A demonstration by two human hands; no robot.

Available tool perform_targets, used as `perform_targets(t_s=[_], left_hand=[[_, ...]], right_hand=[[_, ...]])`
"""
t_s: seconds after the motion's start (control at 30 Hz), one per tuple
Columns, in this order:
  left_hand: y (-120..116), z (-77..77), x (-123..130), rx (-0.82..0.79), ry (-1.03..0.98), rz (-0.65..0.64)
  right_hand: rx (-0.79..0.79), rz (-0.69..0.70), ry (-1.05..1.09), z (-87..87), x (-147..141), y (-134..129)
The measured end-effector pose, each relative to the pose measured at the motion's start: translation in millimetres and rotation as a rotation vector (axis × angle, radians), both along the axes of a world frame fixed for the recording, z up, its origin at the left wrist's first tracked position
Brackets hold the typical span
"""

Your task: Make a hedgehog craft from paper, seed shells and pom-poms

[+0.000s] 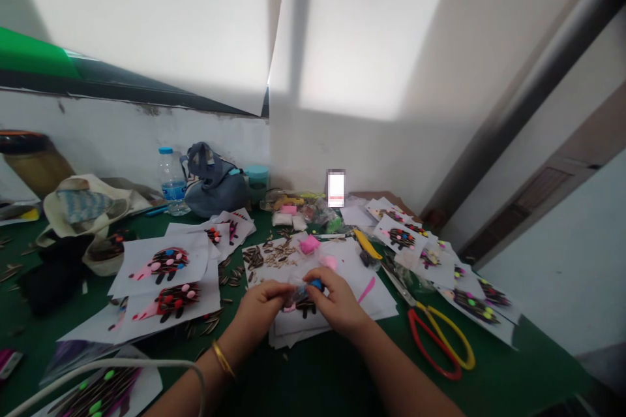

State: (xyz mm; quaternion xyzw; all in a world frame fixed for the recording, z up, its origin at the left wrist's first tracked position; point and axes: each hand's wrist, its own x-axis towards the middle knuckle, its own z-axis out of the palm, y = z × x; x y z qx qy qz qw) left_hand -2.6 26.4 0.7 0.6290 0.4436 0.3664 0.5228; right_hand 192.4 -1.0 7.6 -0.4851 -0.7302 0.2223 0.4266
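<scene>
Left hand: thumb and fingertips pinched together on clear plastic wrapper. Right hand: thumb and fingers closed around blue modelling clay; can't tell if wrapper covers it. Both held just above seed hedgehog picture on white paper stack. 2 pink clay lumps behind hands, pink plastic knife beside right hand, red-and-yellow-handled scissors farther right

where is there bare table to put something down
The green table is bare right of the scissors, nearer than the right papers, and nearly bare between the forearms. It's crowded left with papers and seeds, and at the back with a grey bag and packets.
</scene>
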Motion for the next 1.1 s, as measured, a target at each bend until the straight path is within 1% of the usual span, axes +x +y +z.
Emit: perform_targets(t_s=[0.07, 0.17, 0.23, 0.3, 0.37, 0.47, 0.6, 0.7, 0.77, 0.87, 0.93, 1.0, 1.1], left_hand=[[-1.7, 3.1, -0.3, 0.024, 0.025, -0.024], [-4.7, 5.3, 0.7, -0.066, -0.011, -0.126], [-5.8, 4.9, 2.0, -0.094, -0.024, -0.119], [-5.9, 4.8, 3.1, -0.109, -0.029, -0.067], [-5.7, 6.4, 3.6, -0.146, -0.055, -0.031], [-5.9, 11.1, 3.3, -0.174, -0.118, -0.027], [-8.0, 13.7, 2.7, -0.164, -0.162, -0.13], [-9.1, 12.6, 3.1, -0.194, -0.173, -0.156], [-9.0, 12.9, 3.1, -0.159, -0.146, -0.146], [-7.7, 14.6, 2.3, -0.063, -0.043, -0.115], [-6.4, 14.9, 1.3, -0.039, 0.013, -0.106], [-5.4, 14.1, 0.3, -0.05, 0.027, -0.1], [-4.8, 12.6, -0.1, -0.058, 0.002, -0.072]], right_hand=[[-0.045, 0.0, 0.025, -0.3, -1.0, -0.1], [-0.147, 0.051, 0.093, -0.7, -2.3, -1.0], [-0.206, 0.113, 0.134, -1.0, -3.1, -1.6], [-0.229, 0.156, 0.134, -1.2, -3.5, -1.6], [-0.203, 0.148, 0.079, -1.0, -3.2, -0.9], [-0.123, 0.085, -0.009, 0.6, -1.8, 0.1], [-0.037, 0.112, -0.062, 3.5, 1.0, -0.4], [0.002, 0.121, -0.085, 4.6, 2.8, -0.6], [0.03, 0.127, -0.11, 4.8, 3.1, -0.2], [0.065, 0.158, -0.136, 5.3, 1.9, 0.4], [0.059, 0.164, -0.124, 6.0, 0.6, -0.2], [0.02, 0.153, -0.09, 6.8, -0.8, -1.6], [-0.105, 0.184, 0.04, 6.6, -2.7, -3.8]])
